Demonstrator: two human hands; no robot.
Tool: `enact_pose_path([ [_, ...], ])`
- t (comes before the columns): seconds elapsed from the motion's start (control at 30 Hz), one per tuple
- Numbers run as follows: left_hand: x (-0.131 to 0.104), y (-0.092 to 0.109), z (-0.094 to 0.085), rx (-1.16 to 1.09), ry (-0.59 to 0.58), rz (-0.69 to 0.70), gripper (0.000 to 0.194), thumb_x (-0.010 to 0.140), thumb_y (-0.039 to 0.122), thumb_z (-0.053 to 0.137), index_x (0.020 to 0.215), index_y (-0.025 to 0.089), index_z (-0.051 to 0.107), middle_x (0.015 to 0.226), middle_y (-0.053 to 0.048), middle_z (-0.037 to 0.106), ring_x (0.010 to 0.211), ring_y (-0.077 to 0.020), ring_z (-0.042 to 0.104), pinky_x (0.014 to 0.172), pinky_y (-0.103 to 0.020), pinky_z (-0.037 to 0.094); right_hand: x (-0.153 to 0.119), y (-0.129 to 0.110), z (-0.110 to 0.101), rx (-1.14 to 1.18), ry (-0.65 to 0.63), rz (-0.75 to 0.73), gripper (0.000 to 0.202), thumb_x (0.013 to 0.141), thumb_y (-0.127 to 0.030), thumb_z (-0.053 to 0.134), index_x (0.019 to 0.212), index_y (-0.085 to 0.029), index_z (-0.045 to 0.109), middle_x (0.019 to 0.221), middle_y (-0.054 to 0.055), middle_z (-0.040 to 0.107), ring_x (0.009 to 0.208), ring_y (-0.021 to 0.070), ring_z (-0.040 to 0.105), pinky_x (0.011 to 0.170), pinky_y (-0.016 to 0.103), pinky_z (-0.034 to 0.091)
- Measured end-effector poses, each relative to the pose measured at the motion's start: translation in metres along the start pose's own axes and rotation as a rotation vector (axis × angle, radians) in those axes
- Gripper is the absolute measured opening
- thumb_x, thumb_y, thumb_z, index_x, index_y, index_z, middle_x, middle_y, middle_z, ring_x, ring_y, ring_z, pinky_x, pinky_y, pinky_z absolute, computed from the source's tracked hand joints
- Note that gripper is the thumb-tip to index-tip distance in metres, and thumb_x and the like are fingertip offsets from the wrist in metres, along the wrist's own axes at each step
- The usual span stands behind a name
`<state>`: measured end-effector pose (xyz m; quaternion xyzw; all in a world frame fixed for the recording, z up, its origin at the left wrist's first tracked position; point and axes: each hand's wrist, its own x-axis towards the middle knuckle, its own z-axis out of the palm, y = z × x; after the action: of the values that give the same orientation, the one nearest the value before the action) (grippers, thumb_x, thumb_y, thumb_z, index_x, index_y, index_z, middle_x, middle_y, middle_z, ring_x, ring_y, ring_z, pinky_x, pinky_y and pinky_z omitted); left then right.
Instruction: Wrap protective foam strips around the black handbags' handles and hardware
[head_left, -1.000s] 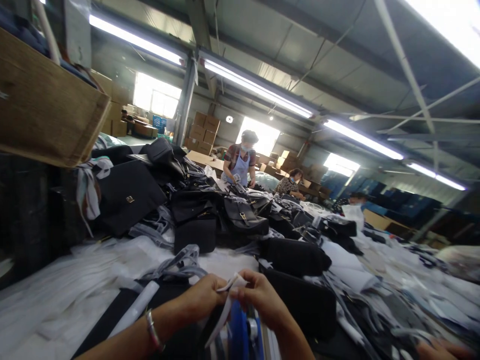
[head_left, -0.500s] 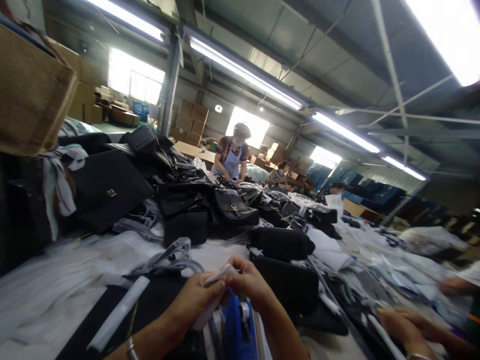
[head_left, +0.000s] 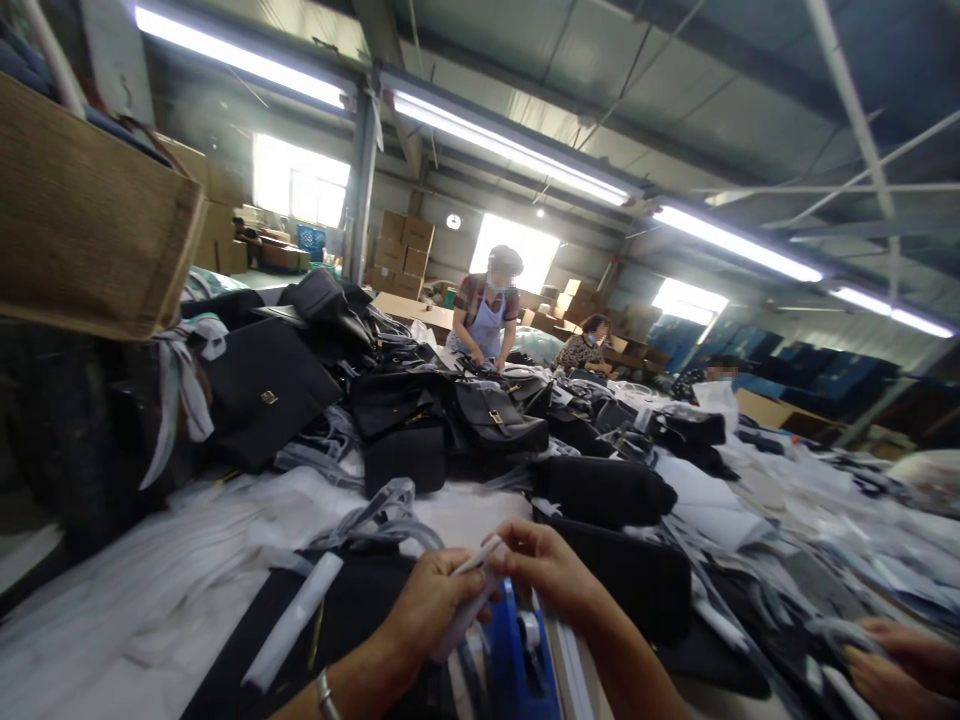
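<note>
Between my two hands is a small piece of white wrapping, folded into a narrow strip (head_left: 463,610). My left hand (head_left: 424,610), with a silver bangle at the wrist, is closed round it. My right hand (head_left: 536,565) pinches its upper end with thumb and fingers. Just below and right of them stands a blue tape dispenser (head_left: 521,650), partly hidden by my right arm. A black bag piece (head_left: 360,600) lies under my left hand, with a white wrapped roll (head_left: 294,622) on top. Grey wrapped straps (head_left: 382,515) lie behind.
Black bags (head_left: 499,415) are heaped across the table beyond. White wrapping sheets (head_left: 150,590) spread at the left. A brown bag (head_left: 90,200) hangs upper left. Another person's hands (head_left: 900,660) hold wrapped straps at the right edge; more people work farther back.
The view has swung left, so the scene sits farther right. Both my hands still hold the white strip, which now looks narrower and more tightly folded.
</note>
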<state>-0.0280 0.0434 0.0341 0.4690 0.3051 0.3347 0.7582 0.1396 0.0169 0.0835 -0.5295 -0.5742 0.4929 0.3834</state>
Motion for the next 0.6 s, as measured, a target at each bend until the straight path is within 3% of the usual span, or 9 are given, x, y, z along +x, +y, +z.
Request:
enact_pose_path([
  [0.3,-0.004,-0.001,0.005,-0.044,-0.014,0.041,0.05,0.059,0.05,0.077,0.088,0.011,0.067,0.071,-0.007,0.068,0.054,-0.0143,0.058,0.055,-0.026,0.041,-0.001,0.004,0.004,-0.023,0.089,-0.007,0.023,0.074,-0.038,0.073,0.076,-0.016,0.064,0.059,-0.001,0.058,0.049,0.0103,0.047,0.042,0.019,0.029],
  [0.43,-0.005,-0.001,0.003,-0.015,0.003,0.033,0.05,0.062,0.053,0.077,0.087,0.012,0.064,0.075,-0.008,0.069,0.06,-0.0159,0.061,0.058,-0.026,0.043,0.001,0.009,0.002,-0.072,0.096,-0.015,0.02,0.076,-0.035,0.07,0.08,-0.017,0.064,0.061,-0.004,0.055,0.046,0.008,0.042,0.042,0.019,0.029],
  [0.6,-0.007,0.0,0.004,-0.049,0.035,0.043,0.05,0.062,0.054,0.075,0.084,0.011,0.062,0.075,-0.01,0.07,0.059,-0.0154,0.06,0.058,-0.026,0.044,0.002,0.012,0.005,-0.139,0.12,-0.069,0.014,0.078,-0.03,0.069,0.081,-0.017,0.065,0.063,-0.003,0.056,0.056,0.0106,0.047,0.05,0.021,0.032],
])
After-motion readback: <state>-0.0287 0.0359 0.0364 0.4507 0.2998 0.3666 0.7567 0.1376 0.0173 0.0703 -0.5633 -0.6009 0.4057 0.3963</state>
